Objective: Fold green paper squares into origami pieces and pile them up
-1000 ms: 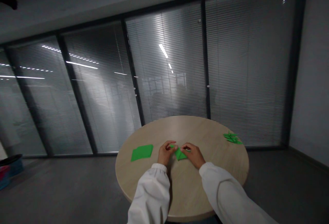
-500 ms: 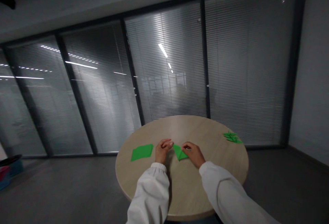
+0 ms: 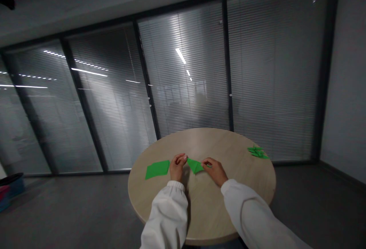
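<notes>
My left hand (image 3: 177, 167) and my right hand (image 3: 214, 171) rest on a round pale wood table (image 3: 200, 140), fingers curled. Between them lies a folded green paper triangle (image 3: 195, 166). My right fingertips press on its right end. Its left tip reaches my left fingertips, but I cannot tell if they grip it. A flat green paper square (image 3: 157, 169) lies just left of my left hand. A small heap of folded green paper pieces (image 3: 258, 152) sits near the far right rim.
White sleeves (image 3: 166, 218) cover both forearms and cross the near table edge. Behind the table stands a glass wall with closed blinds (image 3: 185, 69). A blue and pink bin (image 3: 8, 190) sits on the grey floor at far left.
The green triangle has turned, its tip swinging left toward my left fingertips. My left hand has shifted slightly left and is no longer pinching as it was a second ago.
</notes>
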Tool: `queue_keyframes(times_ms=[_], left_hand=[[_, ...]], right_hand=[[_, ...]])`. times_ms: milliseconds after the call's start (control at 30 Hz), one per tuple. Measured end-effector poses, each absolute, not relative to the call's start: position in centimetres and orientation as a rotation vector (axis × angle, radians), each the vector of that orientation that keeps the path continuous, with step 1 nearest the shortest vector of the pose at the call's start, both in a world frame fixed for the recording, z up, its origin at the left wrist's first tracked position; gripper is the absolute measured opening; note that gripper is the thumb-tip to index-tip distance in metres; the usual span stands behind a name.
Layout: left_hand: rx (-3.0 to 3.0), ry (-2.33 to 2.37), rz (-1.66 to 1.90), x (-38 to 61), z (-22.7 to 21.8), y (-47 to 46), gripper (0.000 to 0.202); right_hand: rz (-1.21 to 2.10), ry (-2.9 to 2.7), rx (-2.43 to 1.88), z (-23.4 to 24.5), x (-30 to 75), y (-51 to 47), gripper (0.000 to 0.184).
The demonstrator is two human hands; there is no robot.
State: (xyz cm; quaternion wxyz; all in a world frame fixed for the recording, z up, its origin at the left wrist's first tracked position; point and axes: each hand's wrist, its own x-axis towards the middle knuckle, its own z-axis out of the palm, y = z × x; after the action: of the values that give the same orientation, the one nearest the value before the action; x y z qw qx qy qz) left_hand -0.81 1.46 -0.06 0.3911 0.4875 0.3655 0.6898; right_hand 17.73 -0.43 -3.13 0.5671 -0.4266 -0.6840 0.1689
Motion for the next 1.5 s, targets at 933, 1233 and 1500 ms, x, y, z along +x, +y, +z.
queue_keyframes(times_ms=[933,1233,1500], left_hand=[[1.951,1.444,1.885,-0.8,0.2,0.5,0.018],[2.336,1.531,1.614,-0.3,0.1,0.2,0.008],[2.496,1.381,1.410,0.2,0.1,0.0,0.007]], right_hand=[[0.336,-1.529,-1.043,-3.8,18.3,0.2,0.025],[0.285,-1.575,-1.017,-3.3,18.2,-0.2,0.023],[-0.026,-1.674,-1.080,-2.5,18.0,-1.4,0.017]])
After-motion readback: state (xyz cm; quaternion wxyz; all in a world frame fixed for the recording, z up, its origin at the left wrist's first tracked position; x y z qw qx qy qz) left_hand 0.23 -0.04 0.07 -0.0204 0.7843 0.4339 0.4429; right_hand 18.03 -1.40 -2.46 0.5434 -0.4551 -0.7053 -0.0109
